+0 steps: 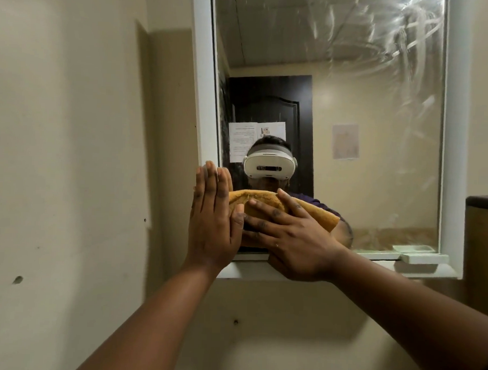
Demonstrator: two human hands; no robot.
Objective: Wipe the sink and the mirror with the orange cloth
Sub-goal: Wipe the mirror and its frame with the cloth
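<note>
The mirror (352,105) hangs on the wall in a white frame, with wet smear marks at its upper right. An orange cloth (267,201) is pressed flat against the glass at the lower left corner. My right hand (288,237) lies spread on the cloth, fingers pointing left and holding it to the mirror. My left hand (212,219) is flat with straight fingers pointing up, resting against the left frame edge and touching the cloth's left end. The sink is out of view.
A white ledge (387,268) runs under the mirror, with a small white soap dish (424,258) at its right. A beige wall (71,149) fills the left side. A dark-topped cabinet edge (483,223) stands at the right.
</note>
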